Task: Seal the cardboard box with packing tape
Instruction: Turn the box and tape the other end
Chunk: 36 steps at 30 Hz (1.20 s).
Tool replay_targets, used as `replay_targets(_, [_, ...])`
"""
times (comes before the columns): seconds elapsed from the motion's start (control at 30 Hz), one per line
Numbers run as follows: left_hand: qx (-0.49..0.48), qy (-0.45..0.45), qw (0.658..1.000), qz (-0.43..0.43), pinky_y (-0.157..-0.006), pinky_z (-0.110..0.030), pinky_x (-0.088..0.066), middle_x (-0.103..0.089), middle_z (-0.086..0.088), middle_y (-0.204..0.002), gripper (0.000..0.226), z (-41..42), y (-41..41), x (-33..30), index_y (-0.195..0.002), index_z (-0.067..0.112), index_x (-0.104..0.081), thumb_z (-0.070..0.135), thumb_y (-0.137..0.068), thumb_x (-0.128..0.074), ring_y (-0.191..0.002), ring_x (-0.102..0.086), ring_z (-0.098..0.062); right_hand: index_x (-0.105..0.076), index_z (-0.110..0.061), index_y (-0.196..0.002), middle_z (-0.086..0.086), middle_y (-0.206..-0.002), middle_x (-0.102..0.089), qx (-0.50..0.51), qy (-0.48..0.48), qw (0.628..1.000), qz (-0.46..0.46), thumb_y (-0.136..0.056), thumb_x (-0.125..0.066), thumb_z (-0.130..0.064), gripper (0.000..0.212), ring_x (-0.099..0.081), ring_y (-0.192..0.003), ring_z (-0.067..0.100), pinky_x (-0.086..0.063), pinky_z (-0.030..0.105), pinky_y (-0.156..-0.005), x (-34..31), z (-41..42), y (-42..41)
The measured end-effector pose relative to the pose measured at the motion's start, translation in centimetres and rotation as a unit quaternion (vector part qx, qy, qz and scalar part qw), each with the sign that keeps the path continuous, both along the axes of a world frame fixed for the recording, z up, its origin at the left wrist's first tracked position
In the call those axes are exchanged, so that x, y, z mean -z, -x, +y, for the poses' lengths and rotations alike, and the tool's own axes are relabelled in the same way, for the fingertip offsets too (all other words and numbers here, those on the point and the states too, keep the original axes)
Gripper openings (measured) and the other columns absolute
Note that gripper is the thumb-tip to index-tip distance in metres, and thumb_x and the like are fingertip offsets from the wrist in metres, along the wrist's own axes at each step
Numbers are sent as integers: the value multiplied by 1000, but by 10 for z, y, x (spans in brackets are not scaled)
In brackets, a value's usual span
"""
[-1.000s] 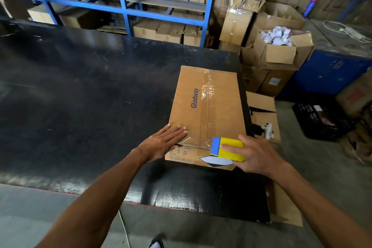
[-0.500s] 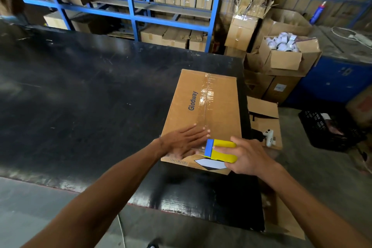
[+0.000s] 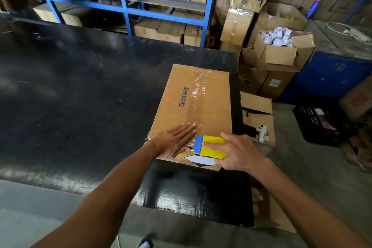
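Note:
A brown cardboard box [image 3: 211,102] printed "Glodway" lies flat near the right end of the black table [image 3: 80,96]. Clear packing tape [image 3: 198,94] runs along its centre seam and looks wrinkled near the middle. My left hand [image 3: 175,141] lies flat, fingers together, on the box's near end over the tape. My right hand [image 3: 237,152] grips a yellow and blue tape dispenser [image 3: 209,146] at the box's near edge, just right of my left hand's fingertips. A white and black label shows on the box's near side under the dispenser.
Right of the table, on the floor, sit open cartons [image 3: 259,115], one holding a white handheld device [image 3: 262,133]. A box of white rolls [image 3: 281,46] stands behind them, a black crate [image 3: 320,125] farther right. Blue shelving [image 3: 124,6] with boxes lines the back.
My left hand slid right across the box's near end onto the taped seam, up against the dispenser. My right hand with the dispenser stayed at the near edge.

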<state>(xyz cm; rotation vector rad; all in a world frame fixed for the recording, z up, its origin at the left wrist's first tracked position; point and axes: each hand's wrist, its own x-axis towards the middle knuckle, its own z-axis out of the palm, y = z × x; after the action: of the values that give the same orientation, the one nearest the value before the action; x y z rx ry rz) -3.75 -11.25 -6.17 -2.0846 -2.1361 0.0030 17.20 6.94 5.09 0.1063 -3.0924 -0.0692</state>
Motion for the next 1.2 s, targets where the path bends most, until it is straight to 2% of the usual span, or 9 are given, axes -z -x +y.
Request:
replay_targets(0.17, [-16,20,1000,-7,-121,-45,-22,-12,-16,-163,70,-1,-1,-3,-155,3,-14,51,-106,-23,-152,-9,-29,-54,-48,-130,-3,-83,-49,-15,0,999,-29,-79,-51,-66,54,-39,-55,12,-28,23,-45,-4,28,-21])
replay_targets(0.37, [-11,8,1000,-13,-121,-45,-21,-15,-15,-163,68,-2,-3,-4,-155,4,-17,50,-106,-23,-152,-11,-29,-49,-46,-132,-1,-87,-52,-5,-1,998,-56,-78,-46,-66,58,-48,-56,12,-42,29,-41,-1,65,-41])
replay_targets(0.47, [-9,-6,999,-32,-121,-45,-22,-20,-16,-162,68,-1,-5,-5,-155,5,-23,49,-103,-33,-151,-16,-29,-48,-45,-132,1,-88,-53,0,16,999,-51,-77,-49,-64,58,-51,-57,16,-42,29,-43,7,64,-43])
replay_targets(0.53, [-1,-1,1000,-29,-122,-44,-16,-24,-18,-161,73,0,-4,-7,-155,5,-24,50,-99,-39,-149,-22,-32,-48,-46,-130,1,-88,-53,5,37,998,-41,-76,-51,-61,56,-53,-58,19,-44,28,-44,10,64,-46])
replay_targets(0.67, [20,6,1000,7,-120,-51,-19,-42,-22,-150,80,29,-16,-21,-153,5,-28,62,-97,-28,-141,-37,-37,-51,-46,-128,0,-88,-53,13,47,998,-35,-76,-50,-62,55,-54,-59,20,-45,29,-45,12,65,-47])
replay_targets(0.8, [49,31,998,-4,-122,-49,-12,-20,-14,-163,74,58,-37,-7,-156,6,-18,57,-102,-10,-151,-14,-29,-50,-48,-128,0,-89,-53,17,38,999,-28,-75,-49,-63,56,-54,-60,20,-46,31,-46,15,68,-45])
replay_targets(0.87, [37,32,999,-4,-122,-46,-13,-14,-9,-165,70,59,-36,-1,-157,9,-14,54,-104,-11,-153,-8,-24,-47,-49,-131,0,-90,-53,15,34,999,-26,-76,-48,-64,57,-54,-61,20,-46,31,-47,17,68,-45])
replay_targets(1.07, [41,22,999,-16,-122,-41,-11,-15,-8,-164,69,57,-33,-1,-157,8,-16,53,-104,-22,-152,-10,-23,-43,-50,-132,2,-88,-55,14,18,1000,-15,-77,-48,-64,57,-53,-59,19,-38,25,-46,19,67,-47])
replay_targets(1.2, [51,16,998,-23,-122,-39,-7,-15,-9,-164,69,56,-31,-3,-156,8,-16,53,-104,-24,-152,-12,-23,-40,-52,-135,0,-93,-51,14,15,999,-25,-78,-45,-65,59,-52,-64,18,-42,28,-49,15,68,-51])
